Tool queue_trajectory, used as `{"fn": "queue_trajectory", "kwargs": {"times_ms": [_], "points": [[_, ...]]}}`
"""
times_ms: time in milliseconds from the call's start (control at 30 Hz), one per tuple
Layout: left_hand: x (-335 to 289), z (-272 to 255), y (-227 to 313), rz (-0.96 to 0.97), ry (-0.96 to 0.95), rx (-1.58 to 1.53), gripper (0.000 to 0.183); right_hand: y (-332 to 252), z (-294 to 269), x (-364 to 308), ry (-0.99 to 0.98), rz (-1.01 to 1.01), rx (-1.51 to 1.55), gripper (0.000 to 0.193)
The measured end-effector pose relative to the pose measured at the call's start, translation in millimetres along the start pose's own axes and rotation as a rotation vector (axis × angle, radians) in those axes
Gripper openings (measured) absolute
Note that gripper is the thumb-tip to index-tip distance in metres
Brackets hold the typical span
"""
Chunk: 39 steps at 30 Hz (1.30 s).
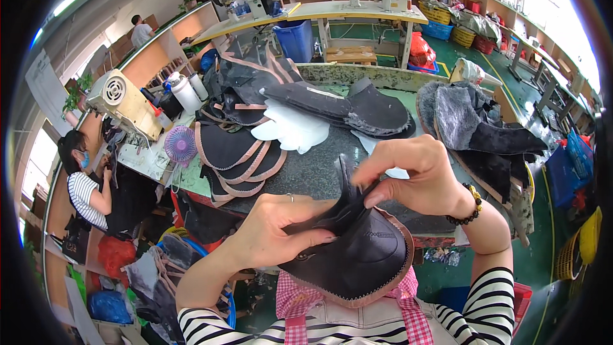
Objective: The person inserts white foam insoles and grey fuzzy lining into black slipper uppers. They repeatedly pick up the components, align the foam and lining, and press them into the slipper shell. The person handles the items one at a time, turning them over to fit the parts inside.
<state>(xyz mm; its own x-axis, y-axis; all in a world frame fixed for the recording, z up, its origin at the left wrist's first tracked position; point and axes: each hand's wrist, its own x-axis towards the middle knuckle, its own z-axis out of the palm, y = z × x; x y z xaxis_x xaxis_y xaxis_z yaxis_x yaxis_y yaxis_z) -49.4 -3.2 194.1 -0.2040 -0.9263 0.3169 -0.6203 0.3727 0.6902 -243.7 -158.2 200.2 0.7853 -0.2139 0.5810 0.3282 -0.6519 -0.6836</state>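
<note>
My left hand [271, 227] pinches the top edge of a black shoe upper [367, 262] between thumb and fingers. At the other side of its opening, my right hand [418, 179] grips a folded strip of the same piece with thumb and forefinger. The upper hangs just in front of my body, its rounded toe towards me and a brown, zigzag-stitched border along its lower rim. Fingers hide part of the folded opening. Beyond my hands, several similar uppers [233, 147] overlap on the worktable [300, 176], beside a white sheet [297, 129].
Fur-lined black pieces [377, 115] lie at the table's back, with more in a pile [463, 115] at the right. A small purple fan [181, 145] and a sewing machine [128, 105] stand left. A co-worker [89, 185] sits farther left. A blue bin [295, 40] stands beyond.
</note>
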Motion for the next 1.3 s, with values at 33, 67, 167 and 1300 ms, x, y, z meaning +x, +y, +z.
{"fn": "queue_trajectory", "kwargs": {"times_ms": [33,67,167,1300], "points": [[1.0,0.5,-1.0,0.008,-0.006,-0.027,0.042,0.3,0.3,-0.2,0.01,0.074,0.077,0.042],[1.4,0.8,-1.1,0.003,-0.02,-0.038,0.044,-1.7,-0.2,1.2,0.009,0.12,0.105,0.045],[2.1,1.2,0.8,-0.007,-0.054,-0.07,0.046,-4.6,-2.7,4.3,-0.021,0.216,0.149,0.056],[1.7,8.6,-21.8,0.057,0.067,-0.042,0.011,7.6,20.7,-2.1,-0.39,0.134,-0.184,0.015]]}}
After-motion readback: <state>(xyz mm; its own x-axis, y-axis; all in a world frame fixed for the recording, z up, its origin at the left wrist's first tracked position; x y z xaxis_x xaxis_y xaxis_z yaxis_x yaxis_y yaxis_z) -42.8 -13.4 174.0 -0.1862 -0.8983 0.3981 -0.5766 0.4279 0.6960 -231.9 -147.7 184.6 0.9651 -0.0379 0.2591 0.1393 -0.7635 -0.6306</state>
